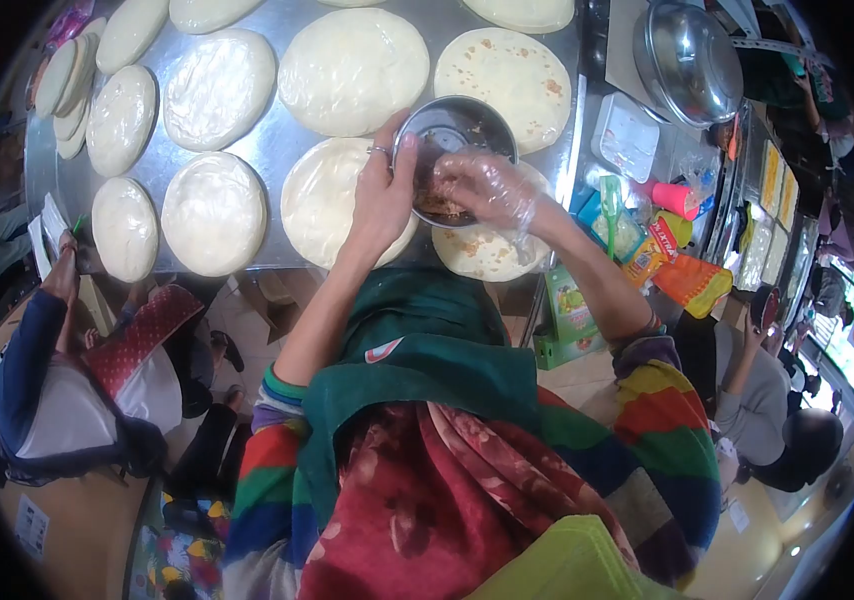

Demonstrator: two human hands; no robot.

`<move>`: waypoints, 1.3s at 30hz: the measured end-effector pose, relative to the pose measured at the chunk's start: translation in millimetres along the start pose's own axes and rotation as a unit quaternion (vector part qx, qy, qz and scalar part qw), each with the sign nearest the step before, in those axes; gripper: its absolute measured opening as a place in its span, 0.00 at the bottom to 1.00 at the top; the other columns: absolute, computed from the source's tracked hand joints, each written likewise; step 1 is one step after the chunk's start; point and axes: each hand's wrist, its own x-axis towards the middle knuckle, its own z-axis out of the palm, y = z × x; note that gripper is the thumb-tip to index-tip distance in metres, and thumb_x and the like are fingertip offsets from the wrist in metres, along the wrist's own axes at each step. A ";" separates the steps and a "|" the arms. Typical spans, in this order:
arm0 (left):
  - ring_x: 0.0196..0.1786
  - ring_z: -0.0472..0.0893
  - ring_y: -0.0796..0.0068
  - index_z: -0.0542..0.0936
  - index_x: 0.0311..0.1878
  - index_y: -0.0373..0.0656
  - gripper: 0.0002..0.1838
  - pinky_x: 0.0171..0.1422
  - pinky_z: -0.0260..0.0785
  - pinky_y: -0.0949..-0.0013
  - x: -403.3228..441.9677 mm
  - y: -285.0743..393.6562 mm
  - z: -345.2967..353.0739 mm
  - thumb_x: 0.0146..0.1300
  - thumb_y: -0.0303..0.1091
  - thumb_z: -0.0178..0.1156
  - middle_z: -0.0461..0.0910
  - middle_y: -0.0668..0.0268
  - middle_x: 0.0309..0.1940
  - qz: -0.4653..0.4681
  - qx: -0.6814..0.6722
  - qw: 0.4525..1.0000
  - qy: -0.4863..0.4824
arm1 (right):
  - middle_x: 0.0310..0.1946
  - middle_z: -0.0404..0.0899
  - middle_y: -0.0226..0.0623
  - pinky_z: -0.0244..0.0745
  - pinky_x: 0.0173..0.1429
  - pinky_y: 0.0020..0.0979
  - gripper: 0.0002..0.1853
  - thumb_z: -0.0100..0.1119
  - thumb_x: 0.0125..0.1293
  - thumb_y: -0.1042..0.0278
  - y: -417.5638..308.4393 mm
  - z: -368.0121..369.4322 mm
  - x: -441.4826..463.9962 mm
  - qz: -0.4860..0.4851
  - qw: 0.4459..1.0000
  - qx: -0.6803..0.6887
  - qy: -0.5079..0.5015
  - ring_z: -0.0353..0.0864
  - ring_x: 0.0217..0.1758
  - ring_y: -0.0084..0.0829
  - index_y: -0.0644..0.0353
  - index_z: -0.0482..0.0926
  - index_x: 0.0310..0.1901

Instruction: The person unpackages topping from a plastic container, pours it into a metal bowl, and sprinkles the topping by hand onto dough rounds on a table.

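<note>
My left hand [384,185] grips the near-left rim of a steel bowl [457,112], tilting it a little over the round dough sheets. Inside the bowl lies a brown, crumbly filling [434,203]. My right hand [492,190], in a clear plastic glove, reaches into the bowl with its fingers bunched at the filling. What they pinch is hidden. Under the bowl, a dough round [477,250] carries scattered brown bits, as does another dough round [507,80] above it. A plain dough round [322,200] lies beneath my left hand.
Several more dough rounds [215,213] cover the metal table [277,160]. Right of it stand a large steel basin [692,60], a white tray [627,132], a pink cup [674,199] and an orange packet [692,285]. People sit at left [67,390] and right [767,410].
</note>
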 end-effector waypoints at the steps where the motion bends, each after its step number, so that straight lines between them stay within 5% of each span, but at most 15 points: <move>1: 0.55 0.73 0.57 0.64 0.62 0.42 0.22 0.60 0.61 0.64 1.2 0.4 1.1 0.69 0.42 0.42 0.73 0.47 0.50 0.001 -0.001 1.000 0.000 | 0.31 0.75 0.42 0.71 0.40 0.33 0.08 0.55 0.59 0.74 -1.2 -3.4 0.4 0.015 1.000 0.020 0.013 0.77 0.33 0.38 0.67 0.73 0.39; 2: 0.55 0.73 0.57 0.64 0.62 0.42 0.22 0.60 0.61 0.64 2.1 1.0 1.9 0.69 0.42 0.42 0.74 0.47 0.50 0.002 -0.001 1.000 0.000 | 0.31 0.76 0.38 0.72 0.39 0.27 0.08 0.56 0.62 0.71 2.0 -5.6 1.2 0.080 0.985 0.150 -0.003 0.77 0.32 0.27 0.66 0.74 0.39; 6: 0.54 0.73 0.64 0.64 0.62 0.41 0.22 0.59 0.61 0.67 5.1 9.4 3.6 0.70 0.42 0.42 0.74 0.51 0.50 -0.022 -0.041 0.999 -0.006 | 0.32 0.79 0.34 0.76 0.40 0.23 0.08 0.57 0.62 0.69 2.3 -32.6 1.4 0.087 0.960 0.267 0.015 0.78 0.34 0.21 0.64 0.77 0.39; 12: 0.54 0.71 0.70 0.63 0.62 0.38 0.22 0.60 0.61 0.70 5.4 0.7 -8.1 0.70 0.40 0.41 0.73 0.54 0.50 -0.020 -0.053 0.998 0.013 | 0.35 0.80 0.34 0.74 0.41 0.24 0.11 0.60 0.60 0.66 24.6 -98.4 -1.7 0.111 0.973 0.158 0.127 0.78 0.34 0.22 0.63 0.79 0.41; 15: 0.55 0.70 0.70 0.62 0.63 0.37 0.22 0.61 0.60 0.70 -2.2 5.8 -21.6 0.71 0.40 0.40 0.72 0.54 0.52 -0.041 -0.064 0.997 0.027 | 0.33 0.80 0.35 0.73 0.42 0.24 0.12 0.60 0.58 0.65 59.8 -108.2 7.3 0.190 0.975 -0.036 0.112 0.78 0.33 0.22 0.64 0.80 0.40; 22: 0.57 0.69 0.70 0.61 0.63 0.35 0.24 0.63 0.58 0.69 -18.5 6.4 -43.7 0.71 0.42 0.39 0.70 0.54 0.54 -0.054 -0.047 0.996 0.060 | 0.30 0.80 0.46 0.72 0.41 0.35 0.11 0.60 0.57 0.61 132.0 -113.3 49.1 -0.018 0.933 -0.256 0.252 0.79 0.35 0.43 0.59 0.81 0.37; 31: 0.56 0.68 0.71 0.62 0.63 0.35 0.24 0.63 0.57 0.70 -29.5 0.8 -56.0 0.71 0.42 0.40 0.70 0.56 0.54 -0.055 -0.032 0.994 0.085 | 0.32 0.78 0.46 0.70 0.44 0.39 0.11 0.53 0.60 0.64 98.2 -109.8 50.5 0.060 0.925 -0.318 0.198 0.77 0.38 0.45 0.61 0.80 0.38; 34: 0.56 0.68 0.71 0.62 0.63 0.35 0.24 0.63 0.57 0.70 -29.7 0.6 -55.4 0.71 0.42 0.40 0.70 0.56 0.54 -0.060 -0.030 0.994 0.087 | 0.36 0.78 0.47 0.71 0.46 0.39 0.12 0.49 0.61 0.64 129.6 -90.0 63.5 -0.020 0.924 -0.314 0.215 0.77 0.39 0.45 0.59 0.79 0.40; 39: 0.57 0.67 0.72 0.62 0.63 0.35 0.24 0.63 0.56 0.70 -30.9 0.4 -56.8 0.71 0.42 0.41 0.69 0.58 0.55 -0.057 -0.043 0.994 0.085 | 0.38 0.78 0.45 0.70 0.49 0.38 0.10 0.52 0.59 0.66 115.5 -102.8 53.0 0.054 0.911 -0.356 0.199 0.76 0.44 0.44 0.59 0.80 0.38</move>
